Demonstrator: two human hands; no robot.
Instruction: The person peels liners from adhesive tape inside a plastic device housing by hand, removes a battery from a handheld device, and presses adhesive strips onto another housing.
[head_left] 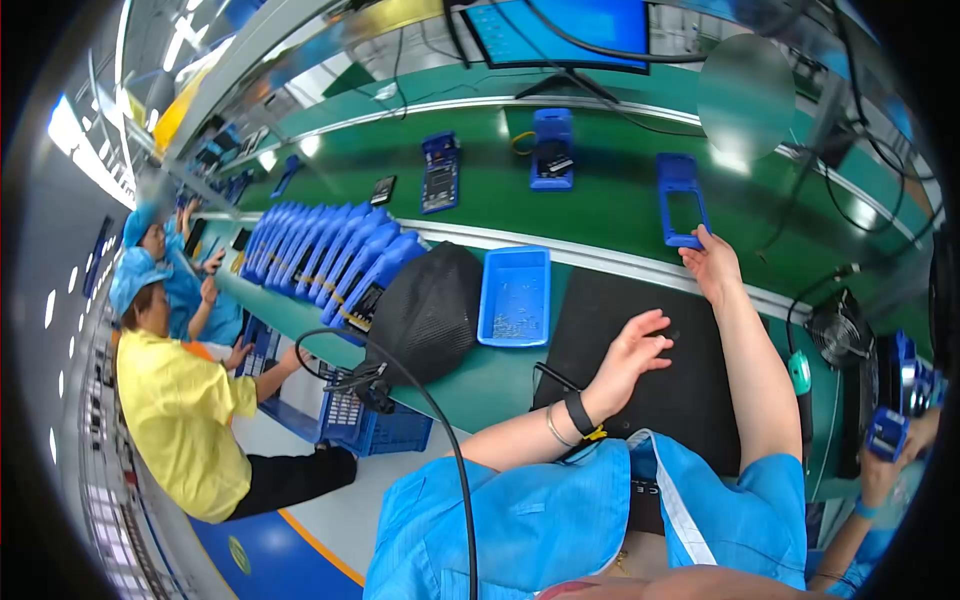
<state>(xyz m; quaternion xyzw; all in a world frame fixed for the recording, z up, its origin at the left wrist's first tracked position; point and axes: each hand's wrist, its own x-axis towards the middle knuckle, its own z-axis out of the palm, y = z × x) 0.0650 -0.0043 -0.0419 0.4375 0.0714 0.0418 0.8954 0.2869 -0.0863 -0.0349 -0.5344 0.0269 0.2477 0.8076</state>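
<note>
My right hand reaches across to the green surface and pinches the lower edge of a blue plastic housing. The housing has a large rectangular opening. My left hand hovers over the black mat with its fingers spread and nothing in it; a dark band and a bracelet circle that wrist. Left of the mat stands a blue tray with many small metal parts, probably screws, in its bottom. Beside the tray is a black mesh-like cover.
A row of blue housings stands at the left. More blue units lie on the green surface. A cable hangs in front of me. A fan sits at the right. Co-workers stand left; another person's hand shows right.
</note>
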